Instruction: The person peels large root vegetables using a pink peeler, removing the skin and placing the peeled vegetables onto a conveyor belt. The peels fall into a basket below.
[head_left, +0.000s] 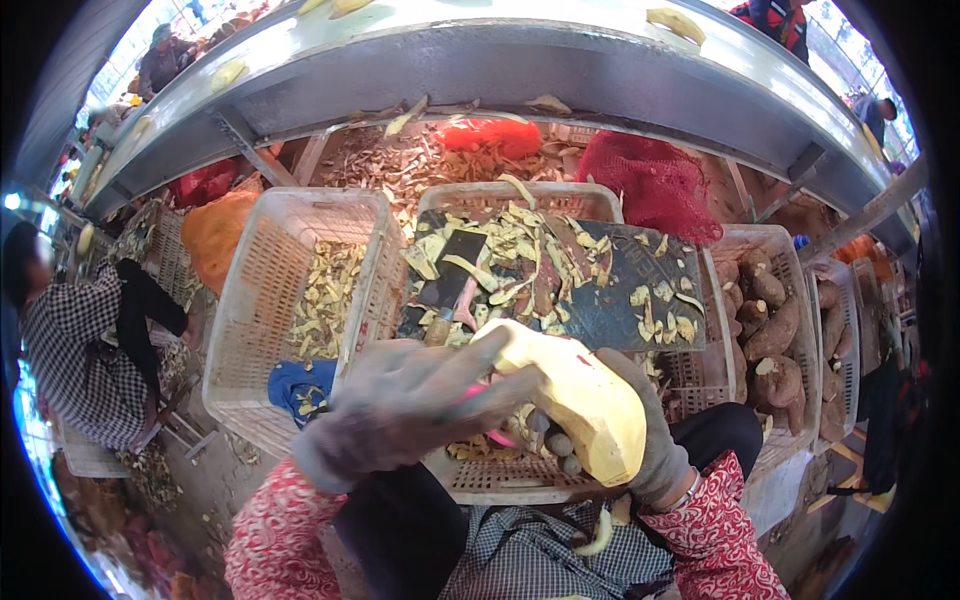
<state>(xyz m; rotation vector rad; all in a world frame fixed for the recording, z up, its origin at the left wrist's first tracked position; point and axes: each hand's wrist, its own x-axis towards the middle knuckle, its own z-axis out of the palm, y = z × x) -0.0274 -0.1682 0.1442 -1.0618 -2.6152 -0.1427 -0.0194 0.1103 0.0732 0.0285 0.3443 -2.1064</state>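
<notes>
A large peeled, pale yellow tuber with a few dark red spots is in my gloved right hand, whose fingers wrap under it. My gloved left hand is blurred beside the tuber's upper left end. A pink tool, mostly hidden, shows between and below its fingers. Beyond my hands, a dark board rests on a plastic crate, strewn with peelings. On the board lie a cleaver-like blade with a wooden handle and a pink-handled peeler.
A crate at left holds peelings and a blue cloth. Unpeeled brown tubers fill a crate at right. A metal conveyor or trough spans the far side, with a red mesh sack below. A seated person is at left.
</notes>
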